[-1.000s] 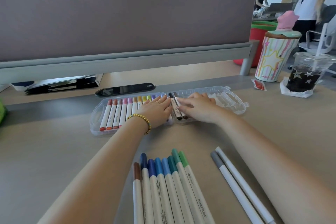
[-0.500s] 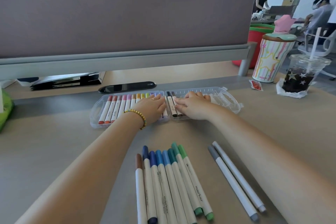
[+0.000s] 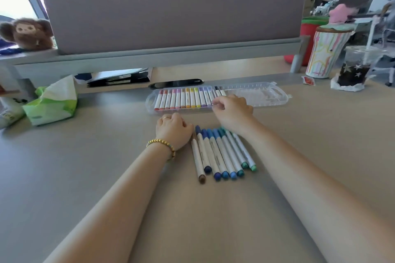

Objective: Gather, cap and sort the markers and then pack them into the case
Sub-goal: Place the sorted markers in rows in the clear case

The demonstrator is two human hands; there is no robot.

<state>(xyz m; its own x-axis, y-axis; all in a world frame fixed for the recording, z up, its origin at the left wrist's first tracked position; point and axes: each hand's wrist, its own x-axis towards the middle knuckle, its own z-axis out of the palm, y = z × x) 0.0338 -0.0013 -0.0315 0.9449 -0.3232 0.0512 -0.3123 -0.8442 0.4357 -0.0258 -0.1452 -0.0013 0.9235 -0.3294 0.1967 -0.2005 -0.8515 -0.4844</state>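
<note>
1. Right now the left hand (image 3: 173, 130) is resting loosely curled and holding nothing, touching the brown marker (image 3: 197, 157) at 9 o'clock of the loose marker row (image 3: 224, 151)
2. Seemingly the right hand (image 3: 232, 111) is pinching at the packed markers (image 3: 186, 98) in the clear case (image 3: 265, 96), at 12 o'clock
3. Light, stiff, slick barrels are probably rolling easily; gripping mid-barrel looks best

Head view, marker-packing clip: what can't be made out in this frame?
- Right hand: its curled fingers hide what, if anything, they pinch at the case edge.
- Left hand: seen from the back; whether it has a grip on the brown marker is hidden.
- Blue and green markers: barrel print too small to read.
- Right half of the case: clear ribbed plastic, contents too blurred to tell.
</note>
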